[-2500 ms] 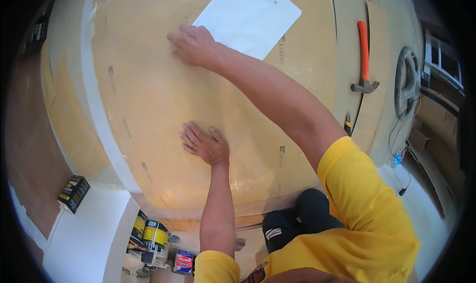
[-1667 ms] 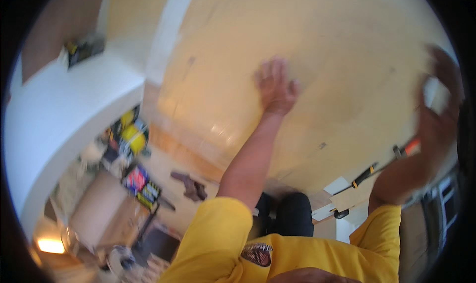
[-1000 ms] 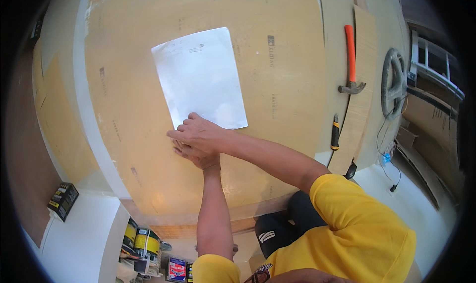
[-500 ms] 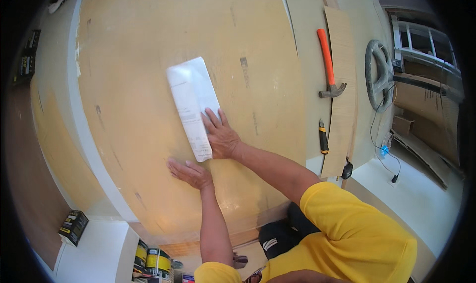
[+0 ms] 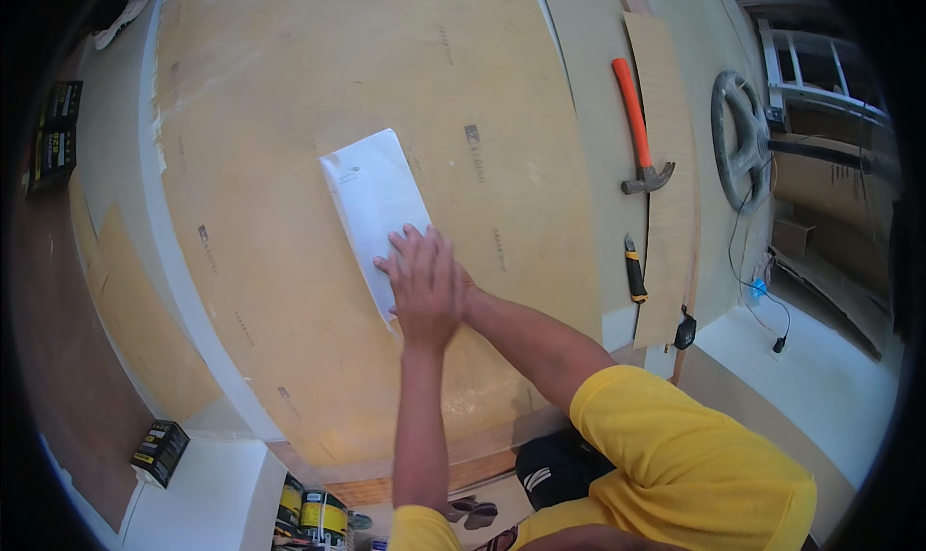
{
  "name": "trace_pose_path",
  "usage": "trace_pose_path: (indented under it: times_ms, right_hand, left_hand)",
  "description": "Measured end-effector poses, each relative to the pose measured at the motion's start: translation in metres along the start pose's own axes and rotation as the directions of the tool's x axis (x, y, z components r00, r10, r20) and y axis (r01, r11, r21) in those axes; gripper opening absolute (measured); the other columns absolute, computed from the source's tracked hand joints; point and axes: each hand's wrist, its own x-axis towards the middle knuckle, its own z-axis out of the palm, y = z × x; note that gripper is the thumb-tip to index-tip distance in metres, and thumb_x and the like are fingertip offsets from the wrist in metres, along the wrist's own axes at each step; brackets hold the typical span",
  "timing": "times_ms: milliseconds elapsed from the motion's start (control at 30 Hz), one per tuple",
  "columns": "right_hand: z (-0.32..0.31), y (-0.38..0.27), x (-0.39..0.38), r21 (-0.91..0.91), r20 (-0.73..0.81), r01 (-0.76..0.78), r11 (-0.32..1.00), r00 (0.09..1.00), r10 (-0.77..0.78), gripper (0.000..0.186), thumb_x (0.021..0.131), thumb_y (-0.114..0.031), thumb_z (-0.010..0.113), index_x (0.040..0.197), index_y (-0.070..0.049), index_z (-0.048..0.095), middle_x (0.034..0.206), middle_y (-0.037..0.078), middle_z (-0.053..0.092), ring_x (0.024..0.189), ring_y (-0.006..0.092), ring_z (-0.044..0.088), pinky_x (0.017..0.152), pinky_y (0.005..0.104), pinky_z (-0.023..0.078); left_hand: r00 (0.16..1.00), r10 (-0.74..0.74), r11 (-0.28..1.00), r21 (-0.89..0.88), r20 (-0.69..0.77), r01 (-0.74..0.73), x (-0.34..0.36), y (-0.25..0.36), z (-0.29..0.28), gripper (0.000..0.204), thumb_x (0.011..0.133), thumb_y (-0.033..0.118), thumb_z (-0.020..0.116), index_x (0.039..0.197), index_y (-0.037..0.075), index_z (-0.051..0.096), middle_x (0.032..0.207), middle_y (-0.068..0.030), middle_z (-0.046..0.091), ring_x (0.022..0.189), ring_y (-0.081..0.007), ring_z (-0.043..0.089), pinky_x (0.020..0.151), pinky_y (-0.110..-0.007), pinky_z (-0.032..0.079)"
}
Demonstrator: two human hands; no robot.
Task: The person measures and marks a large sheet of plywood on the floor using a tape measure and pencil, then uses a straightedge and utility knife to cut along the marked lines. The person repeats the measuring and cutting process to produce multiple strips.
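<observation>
A folded sheet of white paper [image 5: 371, 179] lies slantwise on the large tan board in front of me. My left hand [image 5: 424, 295] rests on the lower right part of the paper, fingers stretched out and slightly smeared by motion. It crosses over my right hand [image 5: 469, 289], which sits beneath it at the paper's right edge. Only the wrist side of the right hand shows; its fingers are hidden behind the left hand. Faint printing marks the paper's upper end.
The tan board [image 5: 289, 213] fills the middle. At right, a claw hammer [image 5: 635, 117] with an orange handle and a utility knife [image 5: 635, 271] lie by a wooden strip [image 5: 670, 223]. A black box [image 5: 161, 452] sits lower left, near several cans [image 5: 323, 517].
My left hand has moved up and right from the bare board onto the paper, over my right hand. The paper's top fold now lies flatter, showing a different face.
</observation>
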Motion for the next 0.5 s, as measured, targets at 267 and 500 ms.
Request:
trace_pose_path:
  times_ms: [267,500]
  right_hand:
    - [-0.009,0.004,-0.005,0.409,0.093,-0.05,0.911,0.996,0.013,0.092,0.074,-0.061,0.073,0.152,-0.023,0.044,0.165,0.018,0.022,0.153,0.0421,0.015,0.122,0.0644,0.009]
    - [-0.014,0.0,0.0,0.427,0.039,-0.023,0.904,0.999,0.007,0.089,0.077,-0.055,0.075,0.152,-0.02,0.044,0.164,0.019,0.025,0.153,0.0425,0.016,0.121,0.0645,0.012]
  left_hand:
    - [0.826,-0.544,0.807,0.177,-0.146,0.563,-0.008,-0.138,0.003,0.058,0.101,0.032,0.053,0.153,0.01,0.042,0.164,-0.0143,0.029,0.154,-0.0374,0.019,0.122,-0.06,0.015]
    - [0.844,-0.456,0.808,0.264,-0.283,0.526,-0.034,-0.136,0.023,0.065,0.099,0.042,0.056,0.154,0.01,0.041,0.16,-0.0153,0.036,0.149,-0.0406,0.028,0.119,-0.06,0.019]
